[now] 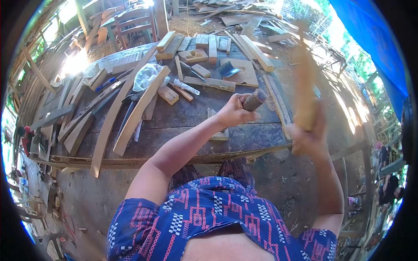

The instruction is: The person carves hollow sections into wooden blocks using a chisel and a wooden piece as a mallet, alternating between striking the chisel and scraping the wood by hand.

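Note:
My left hand [235, 111] is closed around a thick, round wooden handle [254, 100], its flat end facing up toward me. Whatever is at the handle's lower end is hidden by the hand. Under my left wrist, a small wooden block [220, 134] lies near the bench's front edge, partly covered. On the right, my right hand [307, 137] grips a long wooden piece [305, 87], held up off the bench and smeared by motion.
The dark workbench [174, 135] carries long curved slats [141, 111], several wood blocks [170, 48], a plastic bag [149, 77] and a curved metal piece [227, 69] on a board. A chair [136, 26] and scrap wood [244, 19] stand behind.

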The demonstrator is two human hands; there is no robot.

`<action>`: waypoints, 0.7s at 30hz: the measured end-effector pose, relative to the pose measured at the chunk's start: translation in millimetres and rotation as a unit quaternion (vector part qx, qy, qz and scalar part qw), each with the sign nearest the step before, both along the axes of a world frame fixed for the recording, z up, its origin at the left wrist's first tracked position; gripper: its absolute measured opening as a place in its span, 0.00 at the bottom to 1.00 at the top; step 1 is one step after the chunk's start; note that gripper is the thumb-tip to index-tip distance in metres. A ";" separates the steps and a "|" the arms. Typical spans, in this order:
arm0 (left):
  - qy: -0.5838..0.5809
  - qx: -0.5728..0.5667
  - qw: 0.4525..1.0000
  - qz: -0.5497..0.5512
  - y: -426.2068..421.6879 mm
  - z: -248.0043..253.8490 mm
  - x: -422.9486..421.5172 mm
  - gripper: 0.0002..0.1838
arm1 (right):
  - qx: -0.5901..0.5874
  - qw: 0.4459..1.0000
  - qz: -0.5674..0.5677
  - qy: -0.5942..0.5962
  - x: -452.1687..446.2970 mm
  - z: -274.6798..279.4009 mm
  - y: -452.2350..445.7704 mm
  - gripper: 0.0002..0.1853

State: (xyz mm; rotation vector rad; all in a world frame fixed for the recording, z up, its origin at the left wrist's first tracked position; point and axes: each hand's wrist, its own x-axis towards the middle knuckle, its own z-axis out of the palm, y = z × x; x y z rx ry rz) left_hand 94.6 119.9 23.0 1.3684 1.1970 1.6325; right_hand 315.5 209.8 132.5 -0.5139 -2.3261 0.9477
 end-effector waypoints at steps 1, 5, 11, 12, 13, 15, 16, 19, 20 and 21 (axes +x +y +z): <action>0.019 0.008 1.000 0.009 0.0 0.9 0.8 0.12 | 0.093 0.991 0.028 -0.087 -0.4 -7.3 4.5 0.33; 0.015 0.024 1.000 -0.010 -1.8 1.6 7.4 0.12 | 0.019 0.994 -0.011 -0.111 1.3 9.9 0.5 0.32; 0.023 -0.008 1.000 -0.009 -0.9 0.6 5.1 0.14 | 0.036 0.995 0.015 -0.095 5.2 -3.3 -8.5 0.33; 0.014 0.002 1.000 0.000 -1.5 0.1 7.1 0.14 | 0.036 0.995 0.009 -0.095 6.5 -12.4 -3.1 0.33; 0.003 0.012 1.000 0.008 -4.2 -1.7 8.6 0.14 | -0.023 0.996 0.017 -0.087 7.5 -22.3 2.4 0.34; 0.023 0.026 0.999 0.028 -12.7 -6.8 5.1 0.13 | -0.078 0.993 0.023 -0.080 5.7 -33.8 13.1 0.34; 0.033 0.037 0.997 0.063 -19.6 -11.3 2.5 0.12 | -0.094 0.994 0.030 -0.037 5.5 -39.3 15.7 0.34; 0.007 0.073 0.980 0.183 -34.9 -21.4 -0.6 0.10 | -0.156 0.987 0.025 0.029 -3.4 -70.9 13.0 0.35; -0.027 0.099 0.955 0.279 -39.9 -24.1 0.2 0.09 | -0.198 0.978 0.026 0.051 -8.9 -84.7 10.4 0.34; -0.027 0.094 0.953 0.286 -43.0 -26.4 -0.2 0.09 | -0.203 0.977 0.032 0.047 -12.9 -97.6 8.4 0.34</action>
